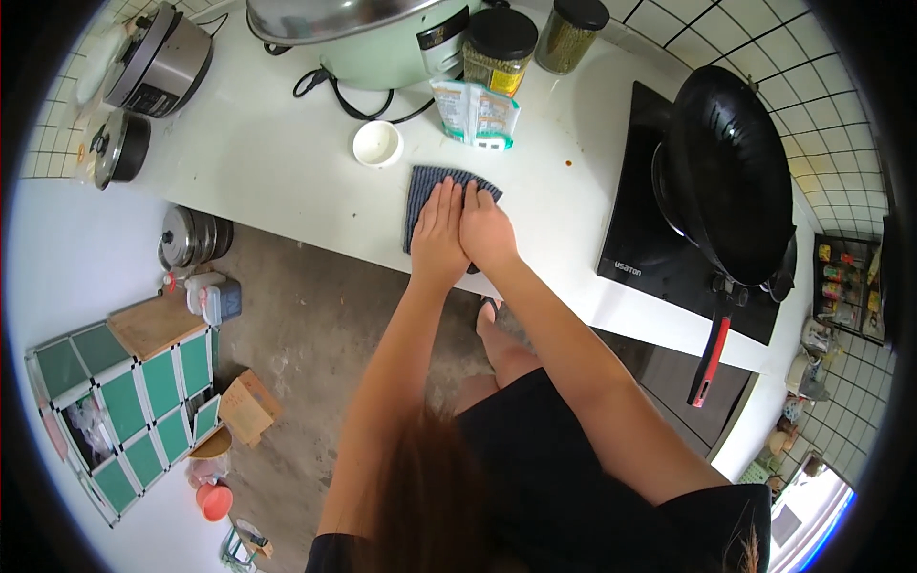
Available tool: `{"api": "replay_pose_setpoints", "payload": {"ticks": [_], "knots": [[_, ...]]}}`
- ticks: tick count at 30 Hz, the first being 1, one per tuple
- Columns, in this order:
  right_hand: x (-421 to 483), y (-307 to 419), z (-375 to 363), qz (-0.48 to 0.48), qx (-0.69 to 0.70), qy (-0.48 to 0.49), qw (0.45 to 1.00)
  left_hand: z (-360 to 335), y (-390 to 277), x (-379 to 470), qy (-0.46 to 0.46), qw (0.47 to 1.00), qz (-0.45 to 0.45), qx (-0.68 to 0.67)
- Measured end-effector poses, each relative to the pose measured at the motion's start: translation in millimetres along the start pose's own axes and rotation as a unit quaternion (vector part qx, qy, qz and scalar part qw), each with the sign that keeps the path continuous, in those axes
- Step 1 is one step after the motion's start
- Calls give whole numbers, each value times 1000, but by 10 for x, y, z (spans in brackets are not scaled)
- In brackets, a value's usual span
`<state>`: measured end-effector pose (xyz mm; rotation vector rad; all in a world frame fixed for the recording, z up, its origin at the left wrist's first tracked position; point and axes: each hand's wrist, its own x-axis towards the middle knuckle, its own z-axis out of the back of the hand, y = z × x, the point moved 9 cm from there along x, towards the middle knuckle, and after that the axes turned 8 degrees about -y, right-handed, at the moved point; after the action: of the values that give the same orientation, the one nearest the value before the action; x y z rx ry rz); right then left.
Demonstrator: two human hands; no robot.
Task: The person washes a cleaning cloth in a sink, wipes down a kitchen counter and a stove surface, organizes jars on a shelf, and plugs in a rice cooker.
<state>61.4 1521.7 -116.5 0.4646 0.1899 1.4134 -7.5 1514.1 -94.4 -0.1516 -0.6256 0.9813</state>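
A dark blue-grey striped cloth [423, 192] lies folded on the white countertop [279, 165] near its front edge. My left hand [440, 240] holds it down, fingers straight and close together. Against its right side, my right hand [488, 228] also grips the cloth, its fingers partly bent. Both hands hide much of the fabric. Just beyond the cloth are a small white bowl [377, 145] and a standing plastic packet [476, 114] with printing. A small brown spot [569, 163] marks the counter to the right.
Behind stand a pale green electric cooker [372, 57] with its black cord [351, 107] and two black-lidded jars [499, 54] [571, 36]. At right, a black wok [731, 172] is tilted over an induction cooktop [630, 215], its handle [709, 362] past the front edge. A rice cooker [157, 64] sits far left.
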Motion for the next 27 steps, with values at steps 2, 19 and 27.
{"api": "replay_pose_setpoints", "payload": {"ticks": [2, 19, 27], "knots": [[19, -43, -53, 1, 15, 10, 1000, -3, 32, 11, -1, 1000, 14, 5], [984, -185, 1220, -102, 57, -97, 988, -7, 284, 74, 137, 987, -66, -59], [689, -154, 1661, -156, 122, -191, 961, -47, 305, 86, 207, 966, -101, -119]]}}
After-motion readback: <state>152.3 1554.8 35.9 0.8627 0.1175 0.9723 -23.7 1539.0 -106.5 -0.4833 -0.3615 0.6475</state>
